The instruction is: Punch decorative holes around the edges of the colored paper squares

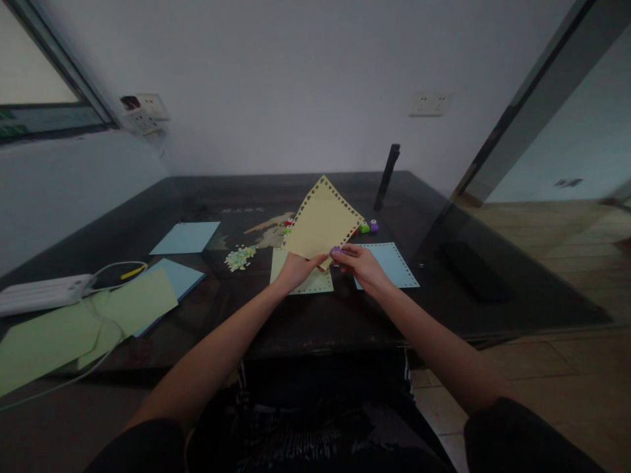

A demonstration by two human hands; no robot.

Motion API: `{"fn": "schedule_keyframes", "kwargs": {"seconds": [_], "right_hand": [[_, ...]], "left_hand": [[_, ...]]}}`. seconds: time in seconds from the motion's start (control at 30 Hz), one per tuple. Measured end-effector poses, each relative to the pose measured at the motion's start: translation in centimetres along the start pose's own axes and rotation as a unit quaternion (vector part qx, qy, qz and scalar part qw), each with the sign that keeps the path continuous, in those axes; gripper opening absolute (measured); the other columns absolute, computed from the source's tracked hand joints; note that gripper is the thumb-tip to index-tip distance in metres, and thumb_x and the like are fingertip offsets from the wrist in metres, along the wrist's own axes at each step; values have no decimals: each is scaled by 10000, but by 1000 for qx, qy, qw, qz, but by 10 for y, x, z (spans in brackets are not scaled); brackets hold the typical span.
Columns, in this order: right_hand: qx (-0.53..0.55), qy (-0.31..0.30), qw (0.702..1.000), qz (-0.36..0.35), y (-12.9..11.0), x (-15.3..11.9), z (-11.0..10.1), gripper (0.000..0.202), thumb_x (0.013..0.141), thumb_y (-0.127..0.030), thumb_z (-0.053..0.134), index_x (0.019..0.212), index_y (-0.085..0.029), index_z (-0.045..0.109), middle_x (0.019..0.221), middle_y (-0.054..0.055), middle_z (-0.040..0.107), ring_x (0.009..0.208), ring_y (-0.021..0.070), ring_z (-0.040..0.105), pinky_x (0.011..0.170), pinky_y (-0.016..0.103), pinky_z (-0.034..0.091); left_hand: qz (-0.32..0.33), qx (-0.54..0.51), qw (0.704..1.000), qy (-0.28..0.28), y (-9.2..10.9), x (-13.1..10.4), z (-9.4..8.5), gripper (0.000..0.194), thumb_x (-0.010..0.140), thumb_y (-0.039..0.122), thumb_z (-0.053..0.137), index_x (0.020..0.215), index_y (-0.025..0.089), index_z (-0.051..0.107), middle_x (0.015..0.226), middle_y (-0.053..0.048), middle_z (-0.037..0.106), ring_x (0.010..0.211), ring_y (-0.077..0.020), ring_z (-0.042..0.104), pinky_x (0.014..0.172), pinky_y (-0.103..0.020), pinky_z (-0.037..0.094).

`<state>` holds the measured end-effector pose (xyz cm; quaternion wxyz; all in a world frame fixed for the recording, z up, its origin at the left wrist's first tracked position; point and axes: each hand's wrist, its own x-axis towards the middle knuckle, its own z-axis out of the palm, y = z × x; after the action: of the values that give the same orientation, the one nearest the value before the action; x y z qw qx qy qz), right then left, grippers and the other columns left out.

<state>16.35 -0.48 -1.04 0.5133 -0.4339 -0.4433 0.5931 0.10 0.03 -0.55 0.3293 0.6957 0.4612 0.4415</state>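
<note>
My left hand [298, 268] grips the lower edge of a yellow sheet of paper [321, 220], which is tilted up above the table with punched shapes along several edges. At the sheet's lower right corner, my right hand [359, 263] closes its fingers on a small purple craft punch [336, 251]. Beneath my hands lies a pale green sheet [315, 284] with punched edges. A light blue sheet [392, 263], also punched along its border, rests under and beside my right hand. Green and purple punches [373, 226] stand behind the raised sheet, which partly hides others.
A pile of paper bits [240, 257] lies left of my hands. Farther left are a blue sheet [186, 238], green sheets [140, 299] and a white power strip [46, 294] with a cable. A black upright object [388, 177] stands at the back; a dark flat object [473, 272] lies right.
</note>
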Motion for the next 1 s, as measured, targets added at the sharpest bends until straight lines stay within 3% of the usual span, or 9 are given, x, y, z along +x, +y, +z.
{"fn": "schedule_keyframes", "kwargs": {"seconds": [0.17, 0.4, 0.73, 1.0], "right_hand": [[16, 9, 1000, 0, 1, 1, 0, 318, 488, -313, 829, 704, -178, 639, 743, 17, 665, 688, 145, 599, 551, 244, 419], [6, 0, 1000, -17, 4, 3, 0, 333, 481, -330, 829, 705, -166, 645, 716, 12, 658, 665, 129, 584, 574, 243, 419], [5, -7, 999, -42, 10, 6, -2, 294, 507, -320, 814, 715, -174, 666, 730, 21, 669, 681, 145, 587, 656, 283, 433], [10, -10, 998, -57, 15, 10, -5, 282, 509, -309, 814, 712, -182, 665, 732, 19, 674, 709, 156, 605, 754, 323, 458]], "left_hand": [[-11, -4, 1000, -4, -2, 0, 1, 95, 749, 178, 621, 807, 121, 669, 804, -89, 725, 683, -177, 684, 704, -273, 557], [-3, -22, 1000, -19, -12, 2, 2, 263, 751, 279, 627, 959, 120, 649, 935, -94, 716, 631, -165, 675, 611, -265, 560], [19, 40, 999, -11, -14, 1, 1, 143, 774, 242, 605, 846, 139, 674, 839, -80, 727, 907, -210, 668, 940, -346, 457], [7, 32, 999, -17, -8, 0, 4, 111, 771, 202, 602, 822, 134, 673, 894, -88, 725, 883, -221, 671, 831, -320, 516]]}}
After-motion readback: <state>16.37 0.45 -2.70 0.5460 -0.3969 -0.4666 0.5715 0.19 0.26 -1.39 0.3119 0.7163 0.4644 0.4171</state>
